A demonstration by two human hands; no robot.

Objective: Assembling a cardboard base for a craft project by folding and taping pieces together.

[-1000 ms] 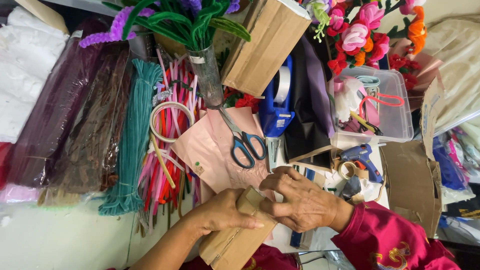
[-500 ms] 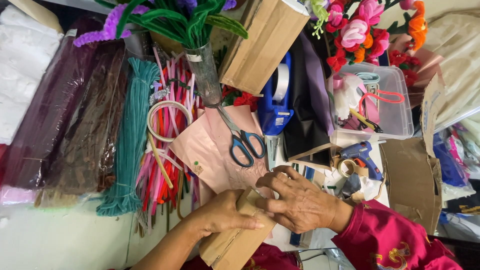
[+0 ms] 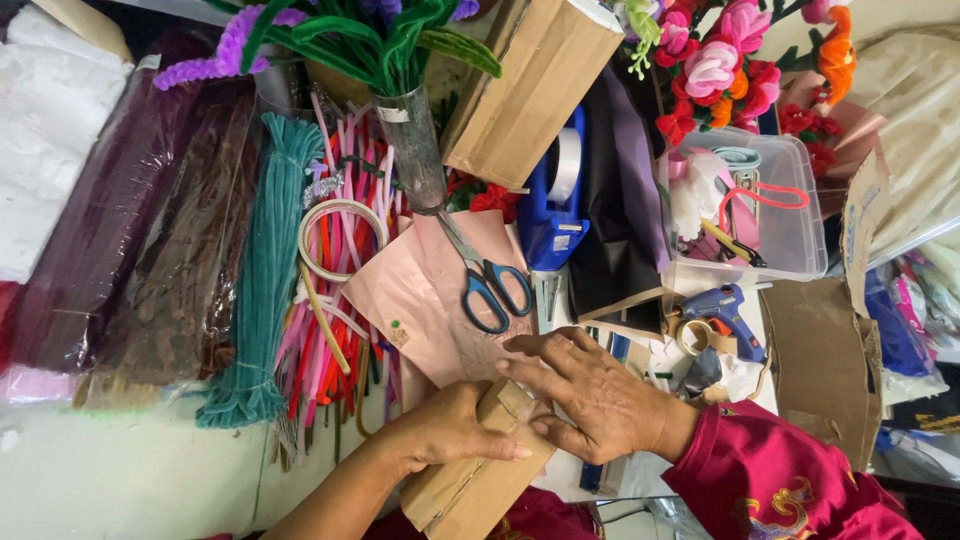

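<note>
A cardboard box (image 3: 470, 480) was held at the table's near edge, gripped by the left hand (image 3: 450, 430). The right hand (image 3: 600, 395) was laid flat on it, fingers spread, apparently pressing. Scissors (image 3: 490, 280) lay just beyond on pink paper (image 3: 420, 300).

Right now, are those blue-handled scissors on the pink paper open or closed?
Closed. The scissors lie flat on the pink paper, their blades together in one line and the two blue handle loops side by side.
</note>
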